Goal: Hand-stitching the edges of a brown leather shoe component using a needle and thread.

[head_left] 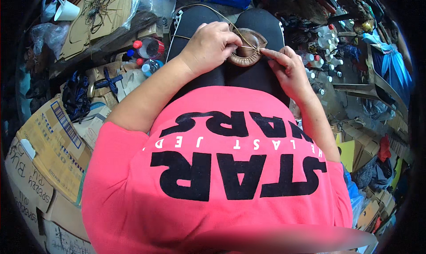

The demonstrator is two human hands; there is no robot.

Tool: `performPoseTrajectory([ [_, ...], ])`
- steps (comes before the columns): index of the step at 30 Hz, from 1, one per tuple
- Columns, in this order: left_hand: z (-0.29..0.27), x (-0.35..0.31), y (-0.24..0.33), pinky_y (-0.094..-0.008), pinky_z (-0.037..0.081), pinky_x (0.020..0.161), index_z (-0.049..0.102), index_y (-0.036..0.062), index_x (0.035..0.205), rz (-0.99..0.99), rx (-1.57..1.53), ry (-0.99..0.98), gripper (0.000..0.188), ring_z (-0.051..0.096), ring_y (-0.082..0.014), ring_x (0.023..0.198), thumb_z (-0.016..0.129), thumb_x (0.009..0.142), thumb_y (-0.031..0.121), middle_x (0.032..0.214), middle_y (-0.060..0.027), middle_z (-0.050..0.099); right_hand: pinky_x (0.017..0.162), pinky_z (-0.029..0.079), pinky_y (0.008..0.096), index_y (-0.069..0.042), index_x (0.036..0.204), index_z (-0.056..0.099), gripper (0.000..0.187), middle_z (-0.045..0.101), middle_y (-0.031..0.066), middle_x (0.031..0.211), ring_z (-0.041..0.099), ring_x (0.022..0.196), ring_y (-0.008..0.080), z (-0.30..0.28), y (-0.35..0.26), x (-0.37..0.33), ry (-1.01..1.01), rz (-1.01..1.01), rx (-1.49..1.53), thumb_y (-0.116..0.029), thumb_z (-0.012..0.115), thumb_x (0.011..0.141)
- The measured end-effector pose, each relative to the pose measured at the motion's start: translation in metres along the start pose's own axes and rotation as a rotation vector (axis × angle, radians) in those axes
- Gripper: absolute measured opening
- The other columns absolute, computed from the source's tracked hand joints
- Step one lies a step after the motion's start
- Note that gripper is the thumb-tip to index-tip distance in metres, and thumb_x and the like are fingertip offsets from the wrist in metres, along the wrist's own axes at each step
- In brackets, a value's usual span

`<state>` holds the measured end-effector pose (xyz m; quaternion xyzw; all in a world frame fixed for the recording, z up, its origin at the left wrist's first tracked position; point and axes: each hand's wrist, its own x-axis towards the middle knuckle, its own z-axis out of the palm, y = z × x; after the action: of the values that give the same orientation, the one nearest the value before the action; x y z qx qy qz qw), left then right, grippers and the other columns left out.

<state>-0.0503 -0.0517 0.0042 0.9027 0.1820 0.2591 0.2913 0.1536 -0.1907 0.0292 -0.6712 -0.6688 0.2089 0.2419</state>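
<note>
A round brown bowl-like piece (245, 61) with a ribbed, wrapped rim rests on my lap, between my thighs. A thin tan strand (238, 31), like cane or cord, loops from beyond my knees down to the rim. My left hand (213, 44) is closed at the left side of the piece, pinching the strand between thumb and fingertips. At the right side, my right hand (288, 67) has its index finger stretched out to the rim where the strand crosses. Its thumb is apart and the other fingers are curled, with nothing visibly gripped.
Plastic bottles (151, 47) lie left of my legs; several more bottles (326, 45) stand to the right. Flattened cardboard (53, 143) covers the left side. A white cup (66, 10) sits far left. Blue plastic bags (392, 61) hang at the right.
</note>
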Motion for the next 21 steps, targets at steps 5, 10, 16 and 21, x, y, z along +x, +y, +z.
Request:
performPoseTrajectory([
  [5, 0.0, 0.005, -0.001, -0.0304, 0.044, 0.065, 0.071, 0.0111, 0.09, -0.057, -0.138, 0.005, 0.017, 0.054, -0.021, 0.069, 0.069, 0.075, 0.004, 0.072, -0.0061, 0.053, 0.074, 0.045, 0.0249, -0.016, 0.108, 0.069, 0.053, 0.05, 0.004, 0.08, 0.053, 0.076, 0.0153, -0.009, 0.019, 0.008, -0.156, 0.156, 0.343, 0.014, 0.048, 0.069],
  [10, 0.002, 0.008, -0.009, -0.0309, 0.044, 0.066, 0.072, 0.0143, 0.094, -0.056, -0.164, -0.098, 0.021, 0.054, -0.0208, 0.073, 0.068, 0.076, 0.004, 0.074, -0.0063, 0.053, 0.076, 0.045, 0.0249, -0.016, 0.105, 0.069, 0.05, 0.049, 0.0042, 0.081, 0.052, 0.079, 0.0154, -0.014, 0.026, 0.019, -0.191, 0.114, 0.294, 0.014, 0.049, 0.07],
  [16, -0.011, 0.002, -0.008, -0.0315, 0.043, 0.064, 0.071, 0.0141, 0.094, -0.063, -0.168, -0.084, 0.02, 0.054, -0.0211, 0.071, 0.068, 0.077, 0.006, 0.075, -0.0065, 0.054, 0.078, 0.042, 0.0319, -0.019, 0.104, 0.07, 0.036, 0.053, 0.004, 0.079, 0.053, 0.082, 0.0199, -0.014, 0.018, 0.014, -0.169, 0.037, 0.139, 0.001, 0.06, 0.076],
  [21, -0.001, -0.003, -0.007, -0.0301, 0.042, 0.063, 0.071, 0.0139, 0.095, 0.016, 0.027, -0.04, 0.021, 0.051, -0.0198, 0.069, 0.067, 0.077, 0.004, 0.072, -0.0054, 0.051, 0.085, 0.033, 0.0372, -0.024, 0.108, 0.068, 0.035, 0.053, 0.0022, 0.077, 0.051, 0.083, 0.0214, -0.005, 0.004, -0.001, -0.016, -0.059, -0.148, -0.009, 0.064, 0.077],
])
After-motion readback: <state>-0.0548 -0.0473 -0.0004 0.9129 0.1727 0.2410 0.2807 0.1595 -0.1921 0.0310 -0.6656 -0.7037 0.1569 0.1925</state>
